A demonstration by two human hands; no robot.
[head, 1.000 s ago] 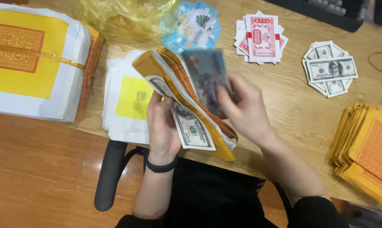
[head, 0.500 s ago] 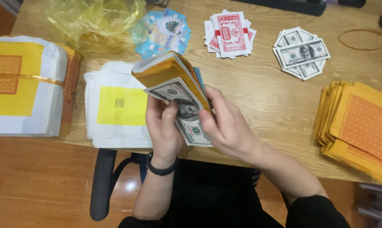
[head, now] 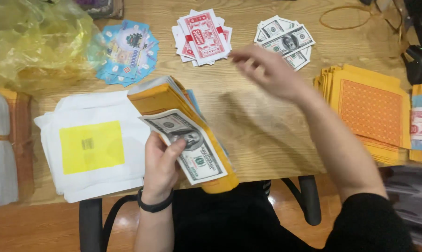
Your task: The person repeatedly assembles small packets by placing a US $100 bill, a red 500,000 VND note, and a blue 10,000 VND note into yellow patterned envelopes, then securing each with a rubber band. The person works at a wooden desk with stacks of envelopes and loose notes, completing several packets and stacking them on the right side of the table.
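The right hand (head: 267,72) has left the bundle it was thumbing through a moment ago and now reaches out over the wooden table (head: 262,135), blurred, fingers loosely spread and holding nothing that I can make out, near the fan of red notes (head: 202,36) and the fan of grey banknotes (head: 285,41). The left hand (head: 162,163) keeps the thick bundle of yellow paper and banknotes (head: 185,135) clamped at the table's near edge, thumb pressed on the top note. The sorting looks to be moving from the bundle towards the piles.
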